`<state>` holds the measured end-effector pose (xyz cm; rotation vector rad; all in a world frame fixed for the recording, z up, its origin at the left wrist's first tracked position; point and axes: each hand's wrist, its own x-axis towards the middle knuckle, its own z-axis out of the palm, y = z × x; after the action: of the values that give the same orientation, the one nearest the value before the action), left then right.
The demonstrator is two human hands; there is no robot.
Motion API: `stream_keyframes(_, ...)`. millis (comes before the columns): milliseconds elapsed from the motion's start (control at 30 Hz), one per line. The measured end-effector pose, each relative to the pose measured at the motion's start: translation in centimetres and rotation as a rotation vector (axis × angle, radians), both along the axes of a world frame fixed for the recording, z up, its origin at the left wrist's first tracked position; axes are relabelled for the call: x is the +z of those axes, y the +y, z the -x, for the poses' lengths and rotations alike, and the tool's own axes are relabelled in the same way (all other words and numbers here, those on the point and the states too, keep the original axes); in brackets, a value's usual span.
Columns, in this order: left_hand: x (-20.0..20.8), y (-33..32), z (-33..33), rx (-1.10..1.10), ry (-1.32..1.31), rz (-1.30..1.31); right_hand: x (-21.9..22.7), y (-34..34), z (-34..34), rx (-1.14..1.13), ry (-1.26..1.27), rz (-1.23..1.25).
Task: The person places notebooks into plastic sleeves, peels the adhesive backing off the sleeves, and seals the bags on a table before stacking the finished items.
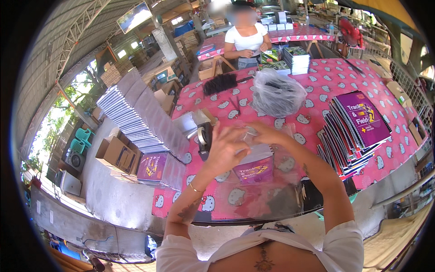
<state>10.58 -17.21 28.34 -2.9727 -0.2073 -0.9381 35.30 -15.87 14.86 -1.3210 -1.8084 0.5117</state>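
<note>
Nearest you, loose clear film (281,199) covers part of the pink desk (324,81). Just beyond it, on the near side of both grips, lies the purple notebook (254,171), apparently inside a clear wrapper (259,153). Your left grip (226,147) is bent over the notebook's far end; your right grip (266,133) curls in from the other side. Both seem to be at the wrapper's upper edge, though whether either is closed on it cannot be told. Such thin film may slip or tear if the two pull unevenly. Just left of your left grip stands a black tape dispenser (205,141), which a sideways swing could knock. Right of your right grip, a leaning notebook stack (344,136) could slide if brushed; well left of your left grip, a tall stack (136,118) could topple if bumped. Beyond both grips sits a bulging clear bag (277,93) and, across the desk, a co-worker (247,43).
</note>
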Motion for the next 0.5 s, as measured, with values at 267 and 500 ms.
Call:
stream_keyframes(267, -10.1, 9.6, 6.0, 0.130, 0.097, 1.162, 6.5, 0.6, 4.2, 0.356, 0.067, 0.084)
stream_keyframes(500, -9.8, 6.8, -0.5, -0.259, -0.421, 1.457, 3.6, -3.5, 1.7, 0.212, 0.262, 0.414)
